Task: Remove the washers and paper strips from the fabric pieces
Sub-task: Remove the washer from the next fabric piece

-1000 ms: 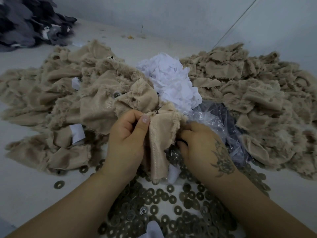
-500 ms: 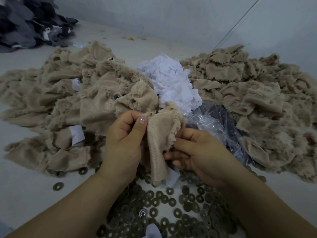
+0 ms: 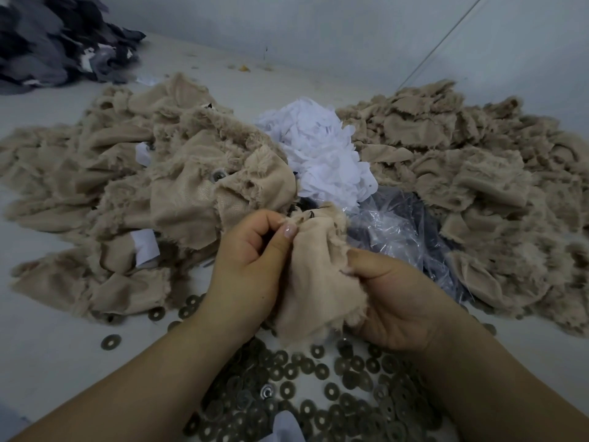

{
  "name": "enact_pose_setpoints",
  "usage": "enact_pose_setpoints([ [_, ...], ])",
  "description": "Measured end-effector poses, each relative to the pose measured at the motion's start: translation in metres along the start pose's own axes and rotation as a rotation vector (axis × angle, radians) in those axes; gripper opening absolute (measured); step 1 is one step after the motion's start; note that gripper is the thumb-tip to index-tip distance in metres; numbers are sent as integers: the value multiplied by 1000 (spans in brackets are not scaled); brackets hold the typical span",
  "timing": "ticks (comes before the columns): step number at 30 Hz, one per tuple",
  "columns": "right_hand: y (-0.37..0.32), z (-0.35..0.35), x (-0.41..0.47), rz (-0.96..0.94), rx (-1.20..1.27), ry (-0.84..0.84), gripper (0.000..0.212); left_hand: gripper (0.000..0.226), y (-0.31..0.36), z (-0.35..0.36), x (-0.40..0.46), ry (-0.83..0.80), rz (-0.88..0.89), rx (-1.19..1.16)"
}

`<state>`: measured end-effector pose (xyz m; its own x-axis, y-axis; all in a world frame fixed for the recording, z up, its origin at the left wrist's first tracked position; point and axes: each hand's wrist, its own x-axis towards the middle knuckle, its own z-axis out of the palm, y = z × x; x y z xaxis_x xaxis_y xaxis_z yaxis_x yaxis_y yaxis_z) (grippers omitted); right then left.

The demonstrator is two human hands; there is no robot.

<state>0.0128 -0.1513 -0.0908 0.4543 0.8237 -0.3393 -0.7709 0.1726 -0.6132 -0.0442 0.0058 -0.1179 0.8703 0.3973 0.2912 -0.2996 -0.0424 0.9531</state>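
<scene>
Beige fabric piece (image 3: 314,282) held above washers (image 3: 322,387): left hand (image 3: 251,266) fingers pinching top edge, right hand (image 3: 395,301) fingers clamped on side edge.

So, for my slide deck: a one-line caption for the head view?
Both hands hold a beige fabric piece above scattered washers.

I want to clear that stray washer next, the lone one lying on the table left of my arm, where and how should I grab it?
The lone washer lies flat, apart from the washer heap. Come from above, probably slide it with a fingertip, then pinch its rim across the hole.
</scene>
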Motion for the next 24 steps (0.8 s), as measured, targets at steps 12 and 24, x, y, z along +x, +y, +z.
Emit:
enact_pose_setpoints([
  [12,15,2,6,-527,-704,440,13,16,0,2,-1,-78,125,142],
  [24,16,1,8,-773,-865,532,30,15,-1,4,-2,-80,209,266],
])
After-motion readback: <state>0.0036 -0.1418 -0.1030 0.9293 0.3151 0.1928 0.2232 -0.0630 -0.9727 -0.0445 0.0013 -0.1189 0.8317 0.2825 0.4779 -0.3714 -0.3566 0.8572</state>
